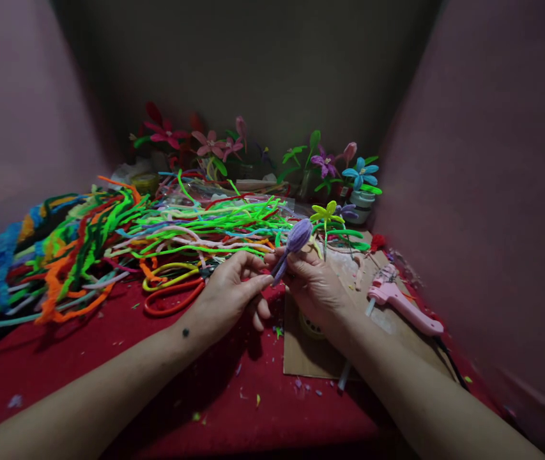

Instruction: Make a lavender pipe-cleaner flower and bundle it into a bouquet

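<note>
A purple pipe-cleaner flower bud (pixel 299 236) is held up between my two hands, tilted with its rounded head to the upper right and its stem end to the lower left. My left hand (pixel 238 284) pinches the lower stem end between thumb and fingertips. My right hand (pixel 315 281) grips just under the bud's head, its fingers closed round it. Beside my left wrist lie scissors with red and yellow handles (pixel 174 297), their blades partly hidden by the hand. Below my right hand is a piece of cardboard (pixel 301 358).
Many coloured pipe cleaners (pixel 234 220) are heaped at the left and middle. A pink glue gun (pixel 404 300) lies on the cardboard at right. Finished flowers (pixel 360 172) stand in jars along the back wall. Small scraps dot the red cloth (pixel 234 396).
</note>
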